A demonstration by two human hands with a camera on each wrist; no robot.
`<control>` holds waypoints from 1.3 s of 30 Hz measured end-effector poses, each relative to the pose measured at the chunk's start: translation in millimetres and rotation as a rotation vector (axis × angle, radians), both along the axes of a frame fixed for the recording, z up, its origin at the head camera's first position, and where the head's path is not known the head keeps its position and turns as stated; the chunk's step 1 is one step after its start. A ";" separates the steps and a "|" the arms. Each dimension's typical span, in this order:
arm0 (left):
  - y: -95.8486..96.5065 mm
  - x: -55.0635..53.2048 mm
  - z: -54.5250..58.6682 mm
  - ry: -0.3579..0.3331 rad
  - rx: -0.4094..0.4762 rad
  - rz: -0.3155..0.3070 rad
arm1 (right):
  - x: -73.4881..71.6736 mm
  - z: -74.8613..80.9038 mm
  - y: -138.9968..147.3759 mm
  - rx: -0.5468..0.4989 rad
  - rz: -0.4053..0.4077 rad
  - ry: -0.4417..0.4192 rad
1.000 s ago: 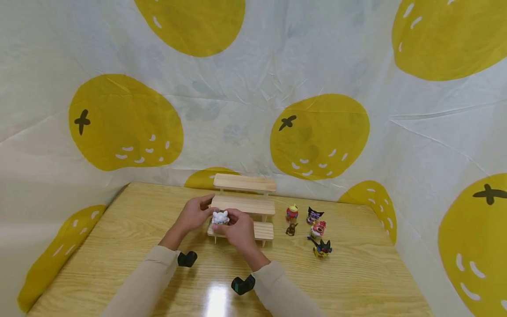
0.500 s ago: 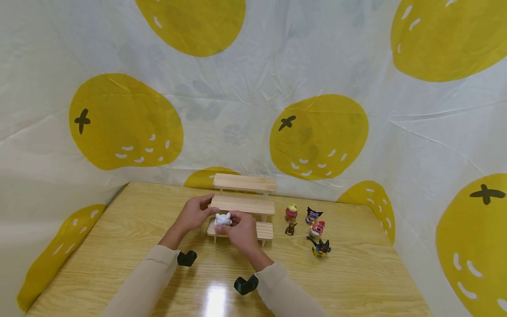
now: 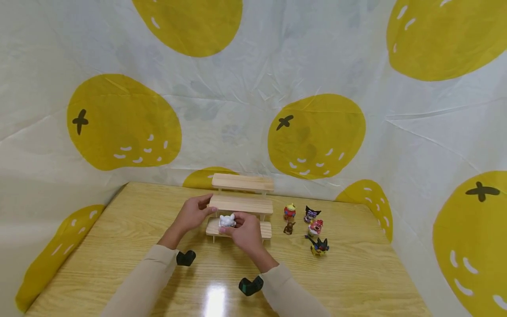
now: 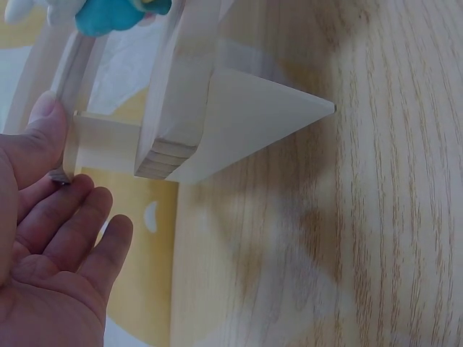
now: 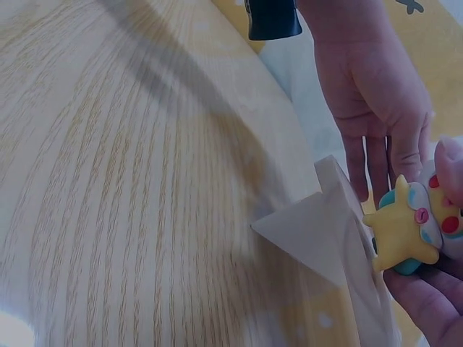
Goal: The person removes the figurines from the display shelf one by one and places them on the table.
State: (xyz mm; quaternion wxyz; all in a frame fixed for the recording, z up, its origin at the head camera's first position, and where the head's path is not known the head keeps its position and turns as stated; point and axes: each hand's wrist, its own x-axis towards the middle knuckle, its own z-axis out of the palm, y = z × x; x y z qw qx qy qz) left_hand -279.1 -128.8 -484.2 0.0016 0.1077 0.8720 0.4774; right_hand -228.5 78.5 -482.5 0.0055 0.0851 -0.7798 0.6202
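Note:
A three-step wooden display stand (image 3: 242, 204) stands toward the back of the table. My left hand (image 3: 193, 215) pinches the left end of its middle shelf, thumb on top and index finger beneath; the other fingers (image 4: 108, 249) spread loosely. Over the lowest shelf (image 3: 264, 229), my right hand (image 3: 247, 233) holds a small figurine (image 3: 226, 221) between thumb and fingers. From above the figurine shows a white hood with ears. The right wrist view reveals its yellow body (image 5: 401, 230), red cheeks and teal back, with its feet toward the shelf edge.
Right of the stand are several figurines: a red-and-green one (image 3: 289, 212), a small brown one (image 3: 288, 228), a black-and-purple one (image 3: 311, 214), a pink one (image 3: 315, 227) and a black-and-yellow one (image 3: 319, 247). A fruit-print curtain (image 3: 229, 132) hangs behind.
My right hand has moved a little to the right along the lowest shelf with the figurine. The left hand keeps its place on the middle shelf.

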 end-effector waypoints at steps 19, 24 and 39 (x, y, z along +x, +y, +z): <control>-0.3 0.7 -1.0 -0.004 -0.030 -0.003 | 6.1 3.5 24.0 0.011 -0.003 -0.008; -0.2 1.6 0.0 -0.004 -0.030 -0.003 | 5.8 3.1 29.4 0.004 -0.012 -0.007; 0.0 2.4 0.7 -0.009 -0.049 -0.008 | 8.8 3.1 45.5 0.026 -0.044 0.000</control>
